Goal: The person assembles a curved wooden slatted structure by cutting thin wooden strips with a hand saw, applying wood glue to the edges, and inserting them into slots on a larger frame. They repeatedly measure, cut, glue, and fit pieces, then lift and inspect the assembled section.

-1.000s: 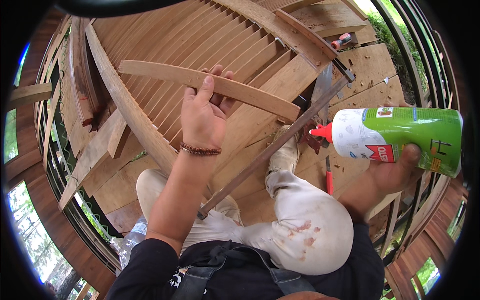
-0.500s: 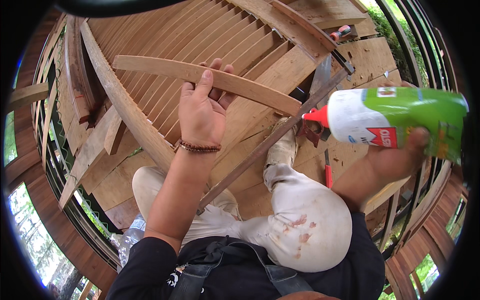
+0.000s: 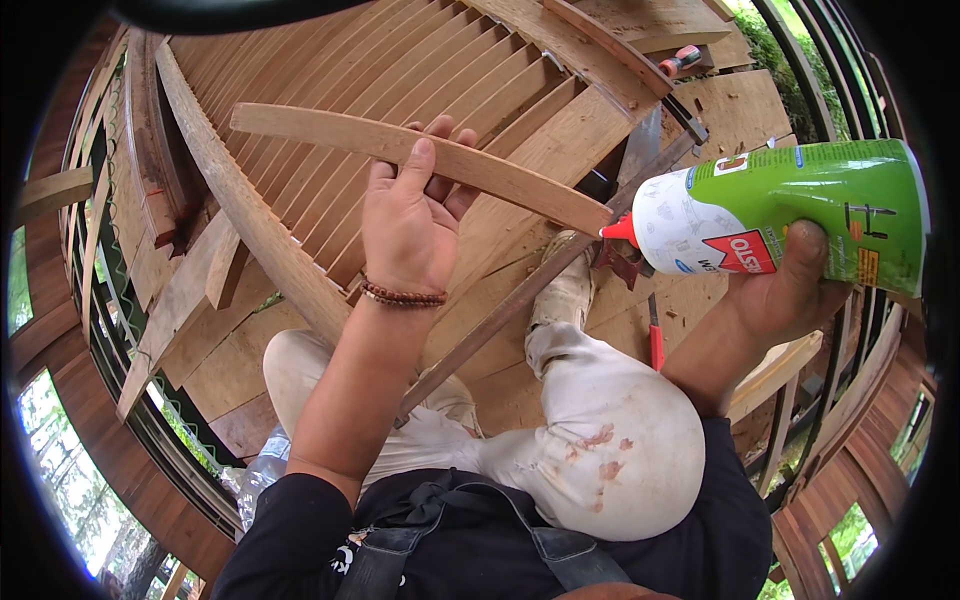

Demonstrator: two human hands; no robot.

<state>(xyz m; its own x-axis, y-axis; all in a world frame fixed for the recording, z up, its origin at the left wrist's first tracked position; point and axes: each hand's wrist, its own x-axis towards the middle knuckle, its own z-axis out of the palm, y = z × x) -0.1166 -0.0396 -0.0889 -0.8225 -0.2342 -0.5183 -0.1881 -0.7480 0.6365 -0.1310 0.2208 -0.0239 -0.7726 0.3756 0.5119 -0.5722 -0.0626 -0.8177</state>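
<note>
Head view: left hand (image 3: 408, 225) pinches curved slat (image 3: 345, 131), upper centre; right hand (image 3: 795, 285) grips bottle (image 3: 800, 185) at right, nozzle (image 3: 620, 231) at slat's end. Slatted frame (image 3: 222, 175), upper left, looks mostly filled; held slat loose.

Wooden plank floor (image 3: 740, 105), scattered with wood chips (image 3: 671, 313)
A red-handled tool (image 3: 656, 348) lies on it to the right of the person's boot (image 3: 560, 300).

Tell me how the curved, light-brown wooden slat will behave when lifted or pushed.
The curved, light-brown wooden slat is probably stiff: its even curve shows no kink. It may feel light, since it is slim and the left hand grips it near its middle. If laid down and pushed, its flat side suggests sliding rather than rolling.
</note>
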